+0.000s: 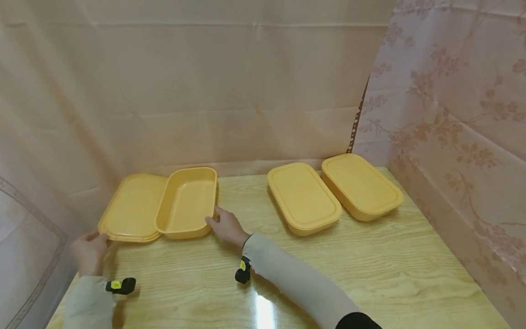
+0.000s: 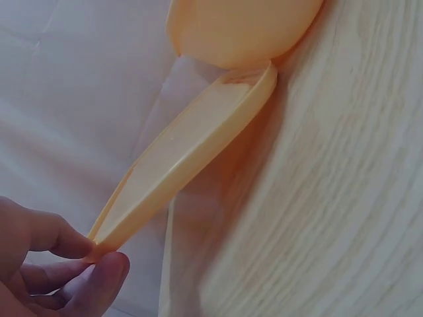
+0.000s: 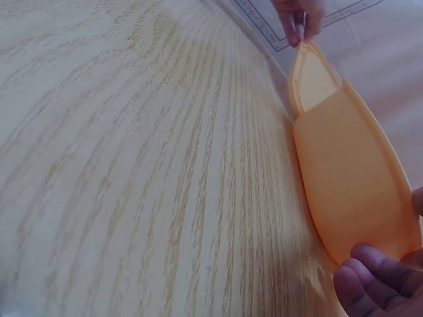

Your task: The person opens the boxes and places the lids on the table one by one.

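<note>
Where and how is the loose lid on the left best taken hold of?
The loose lid is probably best pinched by its edge at the near left corner, coming from the left: it is shallow and thin-edged, and the open box crowds its right side. The left hand pinches it there.

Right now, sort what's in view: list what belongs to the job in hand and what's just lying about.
In the job:
- lid, pinched by the left hand
- open box, gripped by the right hand

Lying about, untouched:
- covered box nearer the middle
- covered box farther right
</note>
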`<action>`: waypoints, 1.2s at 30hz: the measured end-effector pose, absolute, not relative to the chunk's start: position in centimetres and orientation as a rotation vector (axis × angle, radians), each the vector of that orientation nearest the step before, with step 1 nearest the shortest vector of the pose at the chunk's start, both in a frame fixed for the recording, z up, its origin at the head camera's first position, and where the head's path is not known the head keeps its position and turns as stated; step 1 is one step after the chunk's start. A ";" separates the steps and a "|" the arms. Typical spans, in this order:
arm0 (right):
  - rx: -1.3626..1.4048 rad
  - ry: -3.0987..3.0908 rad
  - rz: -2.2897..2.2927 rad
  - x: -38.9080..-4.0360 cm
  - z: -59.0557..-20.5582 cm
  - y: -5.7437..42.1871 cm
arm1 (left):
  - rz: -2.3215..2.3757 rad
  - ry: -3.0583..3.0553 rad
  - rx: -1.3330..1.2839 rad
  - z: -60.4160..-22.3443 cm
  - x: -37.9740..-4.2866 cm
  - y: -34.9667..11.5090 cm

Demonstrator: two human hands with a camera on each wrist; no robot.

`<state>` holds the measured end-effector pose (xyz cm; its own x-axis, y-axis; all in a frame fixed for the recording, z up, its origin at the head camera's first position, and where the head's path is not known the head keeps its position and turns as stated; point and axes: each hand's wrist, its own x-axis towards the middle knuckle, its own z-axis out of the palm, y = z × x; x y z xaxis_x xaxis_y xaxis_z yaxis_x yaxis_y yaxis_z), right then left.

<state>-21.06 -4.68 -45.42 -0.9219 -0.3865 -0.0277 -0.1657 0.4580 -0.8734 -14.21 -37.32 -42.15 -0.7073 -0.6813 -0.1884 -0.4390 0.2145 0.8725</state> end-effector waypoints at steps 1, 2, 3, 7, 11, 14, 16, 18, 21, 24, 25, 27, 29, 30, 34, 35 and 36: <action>-0.480 2.486 -1.455 -21.0 -45.4 -4.7 | -1.460 -2.284 1.070 -42.2 -14.2 -37.4; -0.479 2.487 -1.456 -21.0 -45.5 -4.7 | -1.447 -2.304 1.073 -42.2 -14.1 -37.5; -0.476 2.487 -1.458 -21.0 -45.5 -4.7 | -1.426 -2.333 1.077 -42.2 -14.0 -37.6; -0.482 2.495 -1.459 -21.0 -45.6 -4.8 | -1.390 -2.392 1.065 -42.3 -13.9 -37.7; -0.488 2.494 -1.465 -21.0 -45.9 -4.7 | -1.427 -2.363 1.052 -42.9 -13.9 -37.8; -0.498 2.495 -1.461 -21.0 -45.9 -4.7 | -1.482 -2.308 1.046 -43.2 -13.9 -37.8; -0.504 2.500 -1.455 -20.9 -45.9 -4.8 | -1.527 -2.269 1.047 -43.2 -13.8 -37.7; -0.511 2.500 -1.449 -20.8 -45.7 -4.8 | -1.512 -2.274 1.054 -43.2 -13.7 -37.7; -0.512 2.494 -1.448 -20.7 -45.6 -4.8 | -1.426 -2.334 1.082 -43.1 -13.6 -37.7; -0.515 2.498 -1.445 -20.6 -45.7 -4.9 | -1.333 -2.392 1.115 -43.1 -13.6 -37.8; -0.519 2.500 -1.443 -20.6 -45.8 -5.0 | -1.315 -2.406 1.120 -43.1 -13.6 -37.8; -0.524 2.502 -1.446 -20.6 -45.9 -5.0 | -1.300 -2.428 1.132 -43.2 -13.6 -37.8; -0.525 2.503 -1.447 -20.6 -45.9 -5.0 | -1.272 -2.475 1.131 -43.3 -13.6 -37.8; -0.527 2.507 -1.444 -20.6 -45.9 -4.9 | -1.260 -2.506 1.123 -43.3 -13.6 -37.8; -0.533 2.522 -1.439 -20.7 -45.9 -4.8 | -1.225 -2.618 1.101 -43.4 -13.6 -37.9; -0.537 2.526 -1.437 -20.7 -45.9 -4.8 | -1.219 -2.640 1.097 -43.4 -13.6 -38.0; -0.542 2.526 -1.438 -20.7 -46.0 -4.8 | -1.217 -2.656 1.097 -43.4 -13.6 -38.0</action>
<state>-20.74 -4.77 -45.98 -0.9163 -0.4000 0.0202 -0.2216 0.4644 -0.8575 -13.63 -38.02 -43.41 -0.7525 -0.6068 -0.2561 -0.5903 0.4487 0.6710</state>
